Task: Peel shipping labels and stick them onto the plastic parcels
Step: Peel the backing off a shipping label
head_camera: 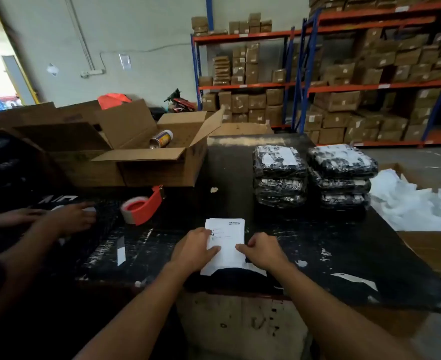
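Note:
A stack of white shipping labels (227, 242) lies on the black table (331, 242) right in front of me. My left hand (194, 249) rests on the stack's left side with fingers spread over the top sheet. My right hand (262, 252) pinches the stack's right edge with curled fingers. Two piles of black plastic parcels stand behind, the left pile (279, 175) and the right pile (340, 175); white labels show on their top parcels. A black parcel (229, 279) lies under the near end of the labels.
A red tape dispenser (142, 206) sits to the left. Another person's hands (68, 219) work at the far left. Open cardboard boxes (146, 154) stand behind. Peeled white backing paper (411, 203) fills a box on the right. Shelves of cartons line the back.

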A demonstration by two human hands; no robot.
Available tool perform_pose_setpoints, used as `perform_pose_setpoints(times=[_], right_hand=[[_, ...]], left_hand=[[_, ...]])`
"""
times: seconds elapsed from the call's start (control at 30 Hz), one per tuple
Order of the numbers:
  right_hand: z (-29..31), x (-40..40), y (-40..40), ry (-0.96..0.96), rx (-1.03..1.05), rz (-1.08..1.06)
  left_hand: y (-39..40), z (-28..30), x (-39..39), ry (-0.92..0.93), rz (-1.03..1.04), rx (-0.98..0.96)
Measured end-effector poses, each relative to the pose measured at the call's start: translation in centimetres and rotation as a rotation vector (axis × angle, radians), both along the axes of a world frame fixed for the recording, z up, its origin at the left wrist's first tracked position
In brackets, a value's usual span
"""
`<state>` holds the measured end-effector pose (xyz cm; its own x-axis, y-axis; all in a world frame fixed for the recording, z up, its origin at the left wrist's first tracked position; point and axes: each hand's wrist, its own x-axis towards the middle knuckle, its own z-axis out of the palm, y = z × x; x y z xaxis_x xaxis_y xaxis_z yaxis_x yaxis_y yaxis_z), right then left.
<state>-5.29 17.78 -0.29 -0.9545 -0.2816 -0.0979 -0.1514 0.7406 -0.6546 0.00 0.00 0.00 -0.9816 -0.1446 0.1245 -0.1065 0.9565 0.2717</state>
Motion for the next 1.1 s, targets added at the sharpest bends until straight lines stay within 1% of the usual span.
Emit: perform_pose_setpoints(times=[0.1, 0.27, 0.43, 0.5, 0.57, 0.67, 0.7, 0.8, 0.9, 1.0, 1.1], right_hand=[[-0.6, 0.3, -0.7, -0.028, 0.012, -0.05], [-1.2, 0.2, -1.2, -0.037, 0.014, -0.079], [-1.0, -0.2, -0.9, -0.05, -0.034, -0.105], [-0.5, 0.0, -0.5, -0.024, -0.053, -0.119], [0.0, 0.3, 0.2, 0.028, -0.098, -0.139], [1.6, 0.9, 1.4, 0.132, -0.266, -0.117], [2.4, 1.0, 1.9, 0.16, -0.321, -0.106], [4.7, 0.7, 3.8, 0.214, -0.448, -0.048], [7.5, 0.3, 6.3, 0.204, -0.591, 0.072], [9.9, -0.1, 8.8, 0.21, -0.636, 0.188], [11.6, -1.1, 11.6, 0.247, -0.635, 0.242]], left_hand=[[-0.1, -0.5, 0.2, -0.038, -0.011, 0.012], [-0.1, -0.9, 0.6, -0.02, -0.034, -0.003], [0.1, -0.2, 0.4, -0.009, -0.07, -0.103], [0.1, 0.3, 0.2, 0.019, -0.085, -0.173], [0.3, 0.9, -0.1, 0.014, -0.084, -0.169], [1.2, 2.2, -1.0, 0.012, -0.053, 0.006], [1.6, 2.7, -1.5, 0.022, -0.034, 0.089], [3.2, 4.8, -3.1, 0.021, 0.042, 0.421], [5.2, 7.4, -5.2, 0.01, 0.069, 0.652], [7.4, 9.5, -6.6, -0.019, 0.109, 0.876], [9.3, 11.5, -7.7, -0.124, 0.096, 1.148]])
